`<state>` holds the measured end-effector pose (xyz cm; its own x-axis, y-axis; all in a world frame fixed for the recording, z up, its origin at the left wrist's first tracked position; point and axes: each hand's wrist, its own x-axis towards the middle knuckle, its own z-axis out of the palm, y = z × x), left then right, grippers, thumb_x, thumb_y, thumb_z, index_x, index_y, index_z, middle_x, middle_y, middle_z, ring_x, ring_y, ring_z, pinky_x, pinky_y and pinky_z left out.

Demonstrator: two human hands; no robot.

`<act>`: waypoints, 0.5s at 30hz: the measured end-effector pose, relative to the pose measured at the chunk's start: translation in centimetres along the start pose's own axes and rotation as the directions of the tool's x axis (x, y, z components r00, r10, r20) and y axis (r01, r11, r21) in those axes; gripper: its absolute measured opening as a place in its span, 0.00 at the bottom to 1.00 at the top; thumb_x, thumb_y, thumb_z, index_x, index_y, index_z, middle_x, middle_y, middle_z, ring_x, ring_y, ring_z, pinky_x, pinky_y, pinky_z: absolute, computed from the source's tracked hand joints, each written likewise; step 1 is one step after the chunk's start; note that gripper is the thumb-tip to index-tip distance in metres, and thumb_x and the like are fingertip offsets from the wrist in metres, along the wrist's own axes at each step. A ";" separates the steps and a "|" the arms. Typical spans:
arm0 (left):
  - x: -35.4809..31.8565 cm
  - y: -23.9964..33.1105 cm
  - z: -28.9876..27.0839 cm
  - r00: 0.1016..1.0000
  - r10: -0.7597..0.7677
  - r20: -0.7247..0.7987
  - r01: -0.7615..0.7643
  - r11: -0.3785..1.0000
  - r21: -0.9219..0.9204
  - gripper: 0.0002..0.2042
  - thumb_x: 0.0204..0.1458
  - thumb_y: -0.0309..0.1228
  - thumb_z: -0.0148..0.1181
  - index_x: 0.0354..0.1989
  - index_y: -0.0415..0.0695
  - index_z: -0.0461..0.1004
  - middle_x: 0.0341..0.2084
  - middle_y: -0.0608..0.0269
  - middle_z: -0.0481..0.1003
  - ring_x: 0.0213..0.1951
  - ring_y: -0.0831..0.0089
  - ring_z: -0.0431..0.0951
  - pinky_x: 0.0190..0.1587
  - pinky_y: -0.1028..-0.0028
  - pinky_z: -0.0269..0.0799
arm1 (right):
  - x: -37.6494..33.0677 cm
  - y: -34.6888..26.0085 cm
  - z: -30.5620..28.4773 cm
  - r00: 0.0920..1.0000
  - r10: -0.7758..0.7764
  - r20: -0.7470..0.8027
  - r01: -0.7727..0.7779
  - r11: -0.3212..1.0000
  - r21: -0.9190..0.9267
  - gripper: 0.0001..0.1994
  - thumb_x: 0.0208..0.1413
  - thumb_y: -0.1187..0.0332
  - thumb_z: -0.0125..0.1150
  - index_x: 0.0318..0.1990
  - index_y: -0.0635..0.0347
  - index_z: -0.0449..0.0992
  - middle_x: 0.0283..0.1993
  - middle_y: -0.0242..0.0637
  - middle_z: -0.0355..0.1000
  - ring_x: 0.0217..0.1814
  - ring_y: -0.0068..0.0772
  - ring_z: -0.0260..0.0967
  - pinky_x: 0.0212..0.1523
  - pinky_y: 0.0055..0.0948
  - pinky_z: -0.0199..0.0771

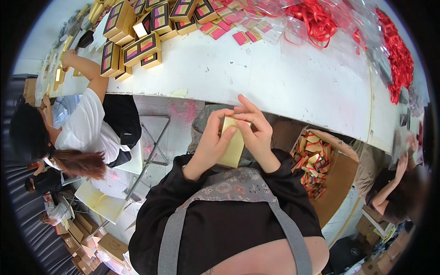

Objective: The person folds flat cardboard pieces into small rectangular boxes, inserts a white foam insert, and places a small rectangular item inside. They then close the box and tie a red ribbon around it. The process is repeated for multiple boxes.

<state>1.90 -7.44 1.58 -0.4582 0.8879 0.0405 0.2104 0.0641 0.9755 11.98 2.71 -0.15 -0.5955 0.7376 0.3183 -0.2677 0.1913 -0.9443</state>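
Between my two hands, just in front of my apron, is a small gold box [233, 149], held tilted with its far end up near the table's edge. My left hand [215, 137] wraps its left side, the thumb pressing on the top face. On the other side my right hand [256, 135] grips it too, its thumb on the far end and one finger sticking out. The fingers under the box are hidden. Beyond them lies the white table [238, 68].
Stacked gold boxes with dark windows [142, 48] stand at the table's far left. Pink and gold cards [240, 37] and red ribbon [316, 23] lie farther back. An open carton [341, 172] of ribboned boxes is at my right. One person [87, 128] works at left, another [394, 188] at right.
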 end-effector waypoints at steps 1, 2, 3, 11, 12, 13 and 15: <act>0.2 0.2 -0.6 0.994 -0.100 0.055 0.106 0.987 -0.123 0.17 0.60 0.34 0.49 0.53 0.39 0.59 0.47 0.57 0.63 0.44 0.70 0.68 0.48 0.72 0.65 | 0.0 0.1 0.3 0.998 -0.057 -0.025 0.054 0.993 -0.109 0.06 0.53 0.77 0.56 0.38 0.67 0.74 0.48 0.47 0.74 0.46 0.35 0.73 0.47 0.29 0.73; 0.5 0.3 -0.9 0.974 -0.189 0.121 0.214 0.947 -0.238 0.17 0.60 0.34 0.49 0.53 0.39 0.59 0.47 0.57 0.63 0.44 0.70 0.67 0.48 0.72 0.64 | 0.2 0.2 0.4 0.992 -0.117 -0.042 0.105 0.970 -0.217 0.06 0.53 0.78 0.57 0.38 0.67 0.74 0.46 0.47 0.74 0.45 0.35 0.74 0.47 0.29 0.73; 1.3 -0.1 -1.0 0.996 -0.055 0.072 0.063 0.991 -0.115 0.15 0.59 0.32 0.49 0.52 0.40 0.60 0.46 0.56 0.64 0.44 0.67 0.70 0.47 0.71 0.66 | 1.1 0.2 0.3 0.978 -0.208 -0.027 0.196 0.950 -0.242 0.06 0.54 0.78 0.56 0.39 0.68 0.73 0.43 0.46 0.76 0.43 0.33 0.74 0.44 0.27 0.73; 4.3 0.5 -1.5 0.972 0.231 -0.039 -0.215 0.947 0.240 0.19 0.53 0.30 0.55 0.52 0.41 0.60 0.51 0.51 0.65 0.40 0.59 0.74 0.37 0.70 0.72 | 7.0 -2.5 -2.3 0.828 0.506 0.239 -0.539 0.837 0.095 0.11 0.57 0.72 0.57 0.46 0.66 0.76 0.39 0.36 0.76 0.41 0.19 0.69 0.43 0.21 0.70; 4.0 -0.2 -1.3 0.974 0.217 -0.059 -0.209 0.970 0.126 0.20 0.52 0.29 0.56 0.52 0.41 0.60 0.51 0.51 0.66 0.39 0.59 0.75 0.36 0.70 0.73 | 7.1 -2.8 -2.5 0.831 0.501 0.243 -0.523 0.852 0.033 0.11 0.57 0.72 0.58 0.46 0.66 0.76 0.40 0.35 0.76 0.42 0.19 0.69 0.43 0.20 0.69; 4.1 0.0 -1.1 0.976 0.203 -0.081 -0.203 0.979 0.013 0.21 0.51 0.29 0.57 0.53 0.41 0.60 0.50 0.52 0.66 0.38 0.59 0.75 0.35 0.71 0.73 | 7.2 -3.0 -2.6 0.833 0.493 0.251 -0.503 0.864 -0.028 0.11 0.57 0.71 0.58 0.47 0.65 0.76 0.41 0.34 0.75 0.42 0.19 0.69 0.44 0.20 0.69; 3.8 1.1 -1.9 0.995 0.095 0.014 -0.096 0.991 0.088 0.21 0.51 0.28 0.58 0.54 0.42 0.61 0.51 0.51 0.66 0.36 0.59 0.76 0.34 0.71 0.73 | 7.2 -3.6 -2.8 0.849 0.458 0.263 -0.459 0.886 -0.061 0.10 0.56 0.71 0.59 0.44 0.65 0.78 0.44 0.37 0.75 0.44 0.24 0.70 0.45 0.22 0.70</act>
<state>-1.24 -4.87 3.25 -0.4242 0.8961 0.1305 0.3290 0.0183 0.9441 10.78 9.14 5.27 -0.8276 0.5434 -0.1406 0.0826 -0.1299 -0.9881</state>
